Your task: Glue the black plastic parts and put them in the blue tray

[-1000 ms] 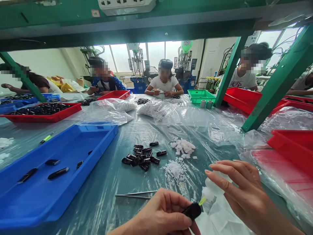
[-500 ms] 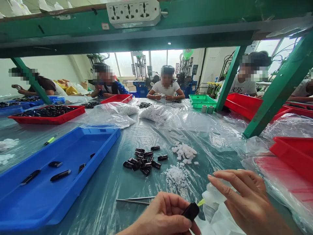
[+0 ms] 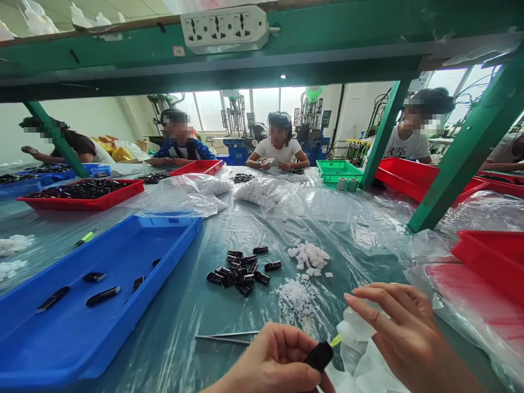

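My left hand (image 3: 276, 357) pinches a small black plastic part (image 3: 319, 356) at the bottom of the view. My right hand (image 3: 403, 333) grips a translucent squeeze bottle (image 3: 354, 327), whose yellow-green nozzle (image 3: 336, 340) points at the black part, almost touching it. Just left of my hands lies a pair of steel tweezers (image 3: 225, 338). Farther up the plastic-covered table are a loose cluster of black parts (image 3: 239, 270), white plastic pieces (image 3: 309, 256) and a heap of fine white bits (image 3: 295, 299).
A blue tray (image 3: 167, 226) holding several black parts lies to my left, and red trays (image 3: 487, 251) lie to my right. A green shelf frame with a power strip (image 3: 224, 30) spans overhead. Several co-workers sit beyond, with bags and trays between us.
The whole scene has shifted slightly downward in view, showing more of the overhead power strip. My hands still hold the black part and bottle in nearly the same positions.
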{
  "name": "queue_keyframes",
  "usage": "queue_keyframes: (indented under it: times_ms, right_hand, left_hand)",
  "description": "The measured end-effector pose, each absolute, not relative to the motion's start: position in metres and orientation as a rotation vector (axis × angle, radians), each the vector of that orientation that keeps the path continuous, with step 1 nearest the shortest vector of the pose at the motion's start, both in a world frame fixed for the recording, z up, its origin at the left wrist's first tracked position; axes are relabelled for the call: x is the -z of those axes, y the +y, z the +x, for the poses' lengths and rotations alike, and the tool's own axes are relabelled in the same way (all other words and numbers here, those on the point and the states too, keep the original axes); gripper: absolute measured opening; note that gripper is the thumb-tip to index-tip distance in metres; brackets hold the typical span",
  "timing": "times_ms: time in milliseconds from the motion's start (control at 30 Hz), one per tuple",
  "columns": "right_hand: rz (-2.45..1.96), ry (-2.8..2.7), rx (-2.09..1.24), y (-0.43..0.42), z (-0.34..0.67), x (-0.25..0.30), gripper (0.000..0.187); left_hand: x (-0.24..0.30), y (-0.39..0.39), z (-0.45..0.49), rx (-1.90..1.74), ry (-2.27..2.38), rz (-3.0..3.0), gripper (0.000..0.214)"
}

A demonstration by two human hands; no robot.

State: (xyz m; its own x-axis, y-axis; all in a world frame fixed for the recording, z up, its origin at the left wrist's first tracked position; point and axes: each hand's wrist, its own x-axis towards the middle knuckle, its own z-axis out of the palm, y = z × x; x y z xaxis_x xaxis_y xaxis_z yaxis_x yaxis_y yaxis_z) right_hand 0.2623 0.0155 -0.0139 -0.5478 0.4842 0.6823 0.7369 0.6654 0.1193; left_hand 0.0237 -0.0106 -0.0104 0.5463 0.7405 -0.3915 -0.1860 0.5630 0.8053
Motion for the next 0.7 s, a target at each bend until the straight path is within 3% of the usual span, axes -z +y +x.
queue_keyframes:
  times_ms: [300, 433, 567, 700]
  right_hand:
    - [-0.970, -2.200, 0.477, 0.021, 0.255, 0.018, 0.050]
    - [-1.035, -2.163, 0.321, 0.021, 0.251, 0.024, 0.045]
    - [-1.187, -2.086, -0.104, 0.023, 0.250, 0.029, 0.028]
    - [-1.319, -1.850, -0.660, 0.029, 0.250, 0.034, 0.026]
  left_hand:
    - [0.007, -0.010, 0.023, -0.639, 0.994, 0.878, 0.028]
    - [0.000, -0.010, 0.022, -0.659, 0.954, 0.848, 0.030]
    - [-0.002, -0.009, 0.021, -0.697, 0.888, 0.787, 0.035]
    - [0.000, -0.008, 0.021, -0.699, 0.873, 0.759, 0.036]
